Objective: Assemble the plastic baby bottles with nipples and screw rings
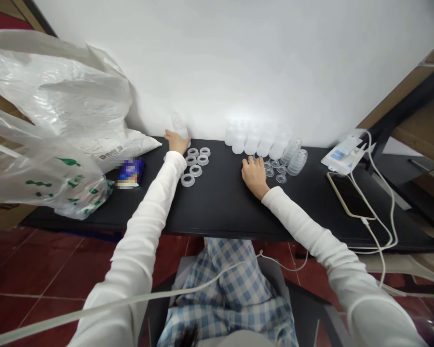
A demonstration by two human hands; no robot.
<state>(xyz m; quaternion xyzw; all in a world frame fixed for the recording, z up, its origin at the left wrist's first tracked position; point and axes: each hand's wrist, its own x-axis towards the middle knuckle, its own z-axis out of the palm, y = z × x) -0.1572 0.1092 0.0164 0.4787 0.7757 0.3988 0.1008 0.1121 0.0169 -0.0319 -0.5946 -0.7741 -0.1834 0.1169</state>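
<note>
At the back of the black table, by the white wall, my left hand [179, 142] is closed around a translucent baby bottle [178, 124] with a clear domed top. Several clear collar rings [196, 170] lie just right of my left wrist. My right hand [255, 176] rests low at the left end of a group of clear silicone nipples [281, 179]. Its fingers are curled down, and what they pinch, if anything, is hidden. Behind it stand several frosted bottles [252, 143] in rows. Clear dome caps [297, 162], some stacked, stand to their right.
Large plastic bags [58, 91] and a small blue box [130, 172] occupy the left side. On the right lie a phone [350, 195] with white cables and a white-and-blue packet [342, 155]. The black table's [217, 212] front edge runs above my lap.
</note>
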